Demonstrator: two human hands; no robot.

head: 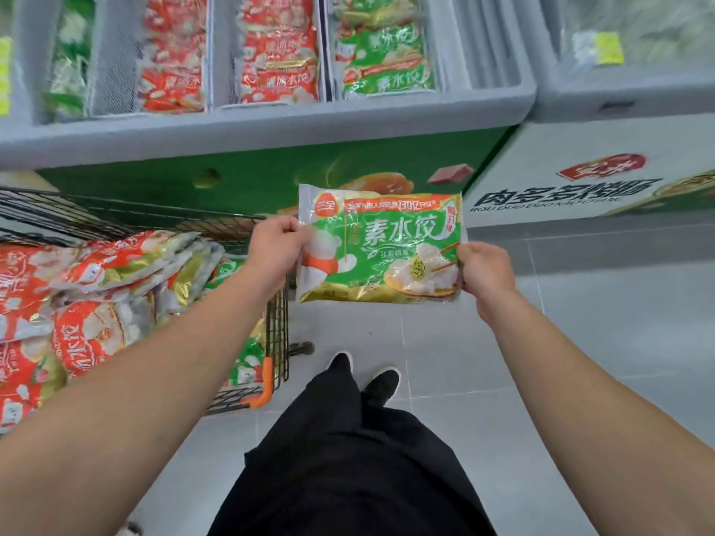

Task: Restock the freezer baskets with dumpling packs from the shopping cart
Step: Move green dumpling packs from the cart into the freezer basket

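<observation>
— That green pack (381,247), is it stiff?

— No, glossy crinkled plastic, flat and rectangular, with lumps showing through. White lettering, gold along the bottom, dumplings pictured on the front.

— Which way does it lie?

— Long axis side to side, print upright toward the person, held in the air in front of the freezer (271,125), beside the wire cart (276,334).

— And the hands?

— The left hand (276,251) pinches the left edge; the right hand (485,270) grips the right edge, fingers curled.

— The cart?

— Red packs (89,303) piled loosely.
</observation>
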